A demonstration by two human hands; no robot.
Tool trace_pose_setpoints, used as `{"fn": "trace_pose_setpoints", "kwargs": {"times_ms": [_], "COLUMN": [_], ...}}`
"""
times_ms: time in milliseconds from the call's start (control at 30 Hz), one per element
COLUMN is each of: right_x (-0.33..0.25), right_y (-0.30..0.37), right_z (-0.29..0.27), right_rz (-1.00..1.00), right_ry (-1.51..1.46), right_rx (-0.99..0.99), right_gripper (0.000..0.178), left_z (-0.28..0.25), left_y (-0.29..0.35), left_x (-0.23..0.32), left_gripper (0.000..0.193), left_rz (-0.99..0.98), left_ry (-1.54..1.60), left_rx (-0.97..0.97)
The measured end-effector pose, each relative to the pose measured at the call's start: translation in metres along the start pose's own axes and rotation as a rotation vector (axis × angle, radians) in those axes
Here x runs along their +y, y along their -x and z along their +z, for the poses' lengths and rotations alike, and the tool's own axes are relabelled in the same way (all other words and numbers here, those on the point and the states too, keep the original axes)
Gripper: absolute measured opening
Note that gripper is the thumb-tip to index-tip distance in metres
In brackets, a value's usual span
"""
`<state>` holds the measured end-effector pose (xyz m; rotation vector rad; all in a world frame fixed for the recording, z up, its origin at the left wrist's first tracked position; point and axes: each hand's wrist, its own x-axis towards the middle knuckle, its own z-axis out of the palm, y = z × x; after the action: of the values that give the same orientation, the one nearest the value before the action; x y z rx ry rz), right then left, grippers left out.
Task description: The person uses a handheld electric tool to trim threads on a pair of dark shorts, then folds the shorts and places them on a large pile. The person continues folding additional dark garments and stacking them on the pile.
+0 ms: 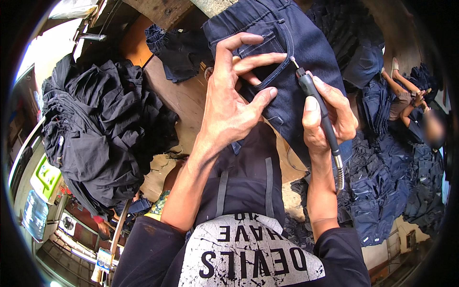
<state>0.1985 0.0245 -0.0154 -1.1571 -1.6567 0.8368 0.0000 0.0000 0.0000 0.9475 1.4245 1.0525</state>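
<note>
In my right hand is a slim black rotary grinder, its metal flexible shaft trailing from the lower end. Its small pinkish grinding tip meets the curved, stitched pocket edge of dark blue jeans. My left hand holds that pocket edge, index fingertip close beside the grinding tip and thumb lower on the fabric. Part of the middle finger is hidden by the band. The jeans hang over my lap, waistband at the far side.
A large heap of black garments lies to the left. Folded dark jeans rest beyond it. Stacks of jeans fill the right side, where another person sits. A green plastic container stands at far left.
</note>
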Motion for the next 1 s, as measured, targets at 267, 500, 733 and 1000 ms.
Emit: {"fn": "trace_pose_setpoints", "kwargs": {"times_ms": [267, 500, 733, 1000], "right_x": [0.0, -0.005, -0.016, -0.046], "right_y": [-0.001, -0.002, 0.001, 0.072], "right_z": [0.002, 0.001, -0.007, -0.108], "right_rz": [0.031, 0.085, 0.205, 0.068], "right_ry": [-0.01, 0.017, -0.235, 0.015], "right_rx": [0.009, -0.019, 0.083, 0.146], "right_gripper": [0.03, 0.031, 0.031, 0.017], "left_z": [-0.001, 0.0, 0.007, 0.005], "left_y": [-0.002, 0.0, 0.015, -0.016], "left_x": [-0.004, -0.007, 0.001, 0.057], "left_gripper": [0.084, 0.075, 0.077, 0.138], "left_rz": [0.09, 0.188, 0.175, 0.225], "left_ry": [-0.06, -0.109, -0.16, -0.752], "left_rx": [-0.011, 0.02, 0.141, 0.144]}}
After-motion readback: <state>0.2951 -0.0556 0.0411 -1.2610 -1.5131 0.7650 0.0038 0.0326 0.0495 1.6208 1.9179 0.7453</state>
